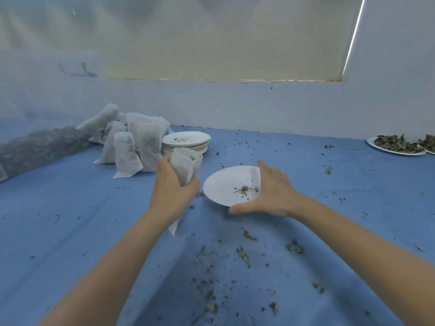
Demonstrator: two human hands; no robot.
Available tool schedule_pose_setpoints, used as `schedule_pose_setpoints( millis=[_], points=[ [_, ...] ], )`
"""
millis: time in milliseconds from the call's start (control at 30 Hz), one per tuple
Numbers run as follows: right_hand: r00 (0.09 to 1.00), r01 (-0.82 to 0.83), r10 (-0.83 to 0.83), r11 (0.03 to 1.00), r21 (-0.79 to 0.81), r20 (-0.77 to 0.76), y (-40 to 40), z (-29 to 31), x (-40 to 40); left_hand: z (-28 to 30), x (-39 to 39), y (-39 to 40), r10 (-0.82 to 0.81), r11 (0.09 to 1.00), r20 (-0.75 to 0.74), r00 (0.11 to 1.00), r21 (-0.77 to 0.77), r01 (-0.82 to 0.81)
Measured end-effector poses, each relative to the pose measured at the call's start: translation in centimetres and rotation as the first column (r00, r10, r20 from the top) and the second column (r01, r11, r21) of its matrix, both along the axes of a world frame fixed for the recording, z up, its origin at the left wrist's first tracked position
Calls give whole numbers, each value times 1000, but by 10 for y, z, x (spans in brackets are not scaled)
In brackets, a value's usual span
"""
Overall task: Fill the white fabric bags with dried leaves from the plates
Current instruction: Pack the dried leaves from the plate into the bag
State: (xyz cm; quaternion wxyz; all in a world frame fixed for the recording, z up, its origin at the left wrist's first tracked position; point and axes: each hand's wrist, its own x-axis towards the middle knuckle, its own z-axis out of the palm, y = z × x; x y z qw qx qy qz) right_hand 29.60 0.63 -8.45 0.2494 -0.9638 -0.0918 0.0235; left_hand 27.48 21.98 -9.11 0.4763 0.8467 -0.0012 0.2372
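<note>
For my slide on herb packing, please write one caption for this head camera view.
Left hand grips a white fabric bag; right hand holds a nearly empty white paper plate over blue cloth.

Filled bags (127, 142) left of plate stack (187, 142); leaf plate (397, 145) far right
</note>
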Motion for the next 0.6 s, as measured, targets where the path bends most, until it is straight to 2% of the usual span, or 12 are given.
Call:
schedule_pose_setpoints(
  millis=[100,200,333,400,467,600],
  points=[
    [991,-5,-9,994,105,134,31,31,43,15,27,25,126,992,51,991,-29,-124],
    [985,-9,-4,997,77,171,73,53,98,27,66,51,218,976,80,973,-33,-216],
    [994,84,-74,989,-124,78,126,54,169,21,121,78,335,942,-30,942,-20,-335],
    [993,119,-120,980,-161,2,139,48,197,12,139,83,387,922,-87,918,18,-387],
    [991,110,-120,983,-146,-60,149,39,215,3,152,87,424,905,-114,898,70,-419],
    [994,59,-55,997,42,-95,159,25,219,0,164,81,486,871,-114,866,137,-471]
  ],
)
